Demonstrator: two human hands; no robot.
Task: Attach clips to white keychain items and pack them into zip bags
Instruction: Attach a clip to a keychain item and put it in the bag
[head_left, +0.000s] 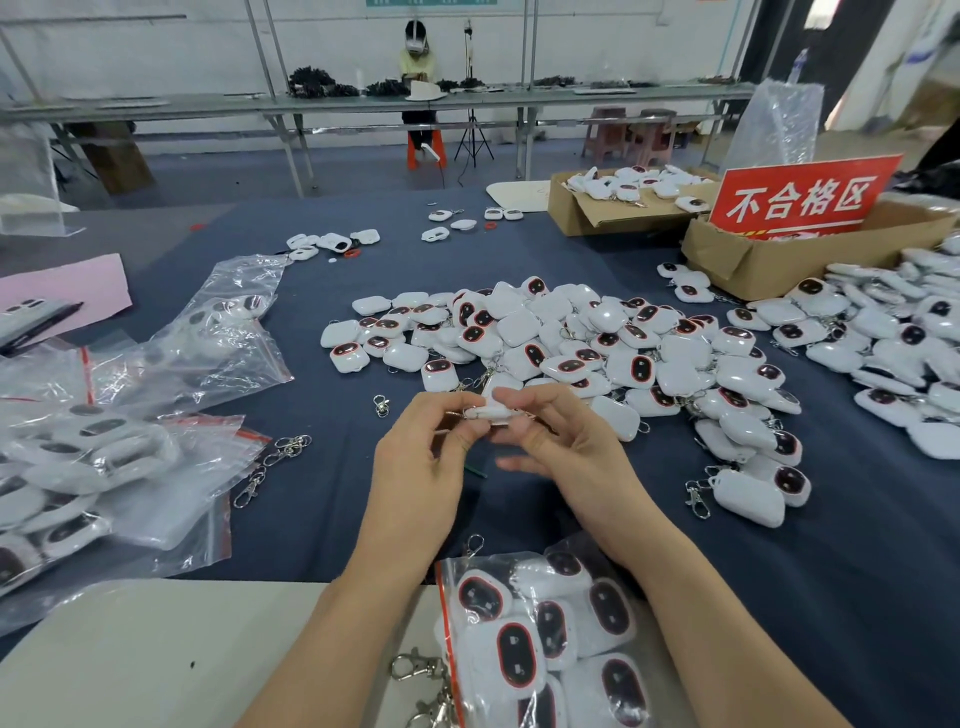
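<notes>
White keychain items (566, 343), navy cloth (332, 499), red sign (802, 196).

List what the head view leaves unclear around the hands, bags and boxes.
All head view.
- Held keychain item: fingers of the left hand and right hand cover most of it; clip attached or not, unclear.
- Near zip bag: cut off by the bottom edge.
- Left zip bags: cut off by the left edge.
- Cardboard box: red sign hides its contents.

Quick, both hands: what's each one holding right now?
Left hand: pinching one end of a white keychain item.
Right hand: pinching the same item's other end.
</notes>
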